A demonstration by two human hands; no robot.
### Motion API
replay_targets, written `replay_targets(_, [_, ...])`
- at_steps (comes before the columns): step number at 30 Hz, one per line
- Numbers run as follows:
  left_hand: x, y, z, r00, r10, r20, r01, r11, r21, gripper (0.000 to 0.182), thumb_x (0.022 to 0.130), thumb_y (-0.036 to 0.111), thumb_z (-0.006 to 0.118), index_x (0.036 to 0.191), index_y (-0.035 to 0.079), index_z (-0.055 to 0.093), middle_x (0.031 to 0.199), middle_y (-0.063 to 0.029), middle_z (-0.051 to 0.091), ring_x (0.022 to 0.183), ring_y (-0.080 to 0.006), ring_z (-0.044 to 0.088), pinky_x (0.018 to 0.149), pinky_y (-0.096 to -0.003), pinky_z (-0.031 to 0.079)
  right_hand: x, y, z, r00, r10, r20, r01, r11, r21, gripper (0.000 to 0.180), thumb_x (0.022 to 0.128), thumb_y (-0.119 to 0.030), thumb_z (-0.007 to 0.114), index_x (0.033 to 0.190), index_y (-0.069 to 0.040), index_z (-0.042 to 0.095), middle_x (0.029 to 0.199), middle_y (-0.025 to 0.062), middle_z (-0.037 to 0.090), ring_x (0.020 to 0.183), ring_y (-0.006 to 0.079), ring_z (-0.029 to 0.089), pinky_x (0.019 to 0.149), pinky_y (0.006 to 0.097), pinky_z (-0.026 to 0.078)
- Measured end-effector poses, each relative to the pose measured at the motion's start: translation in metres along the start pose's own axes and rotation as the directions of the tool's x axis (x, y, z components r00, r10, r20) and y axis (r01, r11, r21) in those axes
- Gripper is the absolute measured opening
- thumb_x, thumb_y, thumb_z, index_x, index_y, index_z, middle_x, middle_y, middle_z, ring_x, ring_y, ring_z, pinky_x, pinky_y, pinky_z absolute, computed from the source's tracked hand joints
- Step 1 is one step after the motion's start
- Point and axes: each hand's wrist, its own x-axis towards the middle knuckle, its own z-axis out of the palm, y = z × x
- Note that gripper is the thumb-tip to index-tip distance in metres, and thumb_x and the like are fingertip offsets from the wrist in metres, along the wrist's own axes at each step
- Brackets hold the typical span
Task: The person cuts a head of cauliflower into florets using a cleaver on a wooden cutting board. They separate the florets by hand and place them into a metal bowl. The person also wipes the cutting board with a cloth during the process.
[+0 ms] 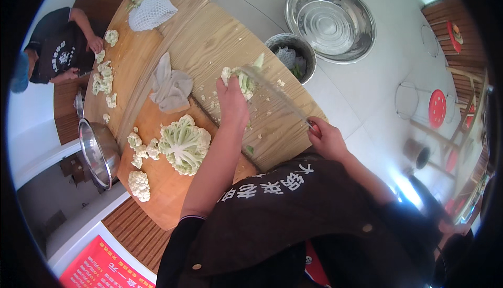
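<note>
My left hand [234, 101] grips a piece of cauliflower [246, 84] with a pale green stem, over the bare wooden table. My right hand [328, 138] is closed around the red handle of a knife [281, 93]. Its blade, blurred, reaches across to the cauliflower piece; whether it is cutting in cannot be told. Left of my forearm, a large cut cauliflower [185, 146] lies stem side up on a wooden cutting board [165, 205]. Small florets [137, 150] and a rounder floret [139, 185] lie beside it. Crumbs are scattered around my left hand.
A crumpled cloth [171, 85] lies at the board's far end. Beyond the table edge stand a bucket [273, 40] with scraps and a large metal basin [371, 24] on the floor. A metal bowl [110, 142] sits left. Across the table, a co-worker's hand [95, 44] touches a floret.
</note>
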Motion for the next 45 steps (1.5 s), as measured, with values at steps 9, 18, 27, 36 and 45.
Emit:
replay_targets(9, [-0.019,0.006,-0.065,0.996,0.093,0.005,-0.093,0.989,0.113,0.039,0.09,0.016,0.049,0.125,-0.001,0.04,0.11,-0.0118,0.051,0.098,-0.0178,0.05,0.086,-0.0291,0.041,0.008,-0.021,-0.007,0.995,-0.078,-0.059,0.082,0.994,0.071,0.031,0.081,-0.009,0.063,0.111,-0.003,0.056,0.077,0.0131,0.063,0.066,0.0213,0.062,0.065,0.0301,0.05])
replay_targets(18, [-0.087,0.025,-0.268,0.599,0.783,-0.164,-0.241,0.372,0.896,0.04,0.08,0.004,0.053,0.119,-0.001,0.046,0.113,-0.0203,0.048,0.108,-0.0338,0.045,0.094,-0.0396,0.037,0.006,-0.043,0.045,0.967,-0.25,0.059,0.25,0.968,-0.001,0.037,0.081,-0.011,0.064,0.116,-0.005,0.055,0.093,0.0162,0.065,0.082,0.0261,0.066,0.071,0.0333,0.051])
replay_targets(27, [-0.055,-0.089,-0.409,0.674,0.542,-0.502,0.112,0.598,0.794,0.06,0.082,0.023,0.062,0.13,-0.004,0.038,0.13,-0.0279,0.039,0.122,-0.0414,0.035,0.1,-0.0442,0.034,0.043,-0.13,0.106,0.916,-0.381,0.129,0.392,0.917,-0.071,0.032,0.085,-0.022,0.058,0.114,-0.008,0.055,0.097,0.0158,0.063,0.081,0.0317,0.064,0.068,0.0378,0.052])
replay_targets(36, [-0.054,-0.009,-0.225,0.873,0.368,0.321,-0.308,-0.095,0.947,0.064,0.072,0.037,0.07,0.127,0.012,0.048,0.136,-0.0097,0.04,0.135,-0.031,0.023,0.106,-0.0621,0.004,0.085,-0.177,0.153,0.824,-0.546,0.153,0.565,0.769,-0.299,0.035,0.086,-0.027,0.057,0.117,-0.014,0.052,0.091,0.0127,0.06,0.074,0.0349,0.061,0.063,0.0426,0.051])
replay_targets(45, [-0.075,-0.002,-0.295,0.901,0.35,0.258,-0.228,-0.125,0.966,0.056,0.06,0.034,0.076,0.106,0.009,0.056,0.119,-0.0047,0.051,0.132,-0.0243,0.031,0.106,-0.0665,0.005,0.124,-0.161,0.162,0.874,-0.485,-0.041,0.422,0.798,-0.431,0.028,0.09,-0.029,0.05,0.116,-0.018,0.05,0.092,0.0151,0.058,0.074,0.0377,0.06,0.064,0.0475,0.048])
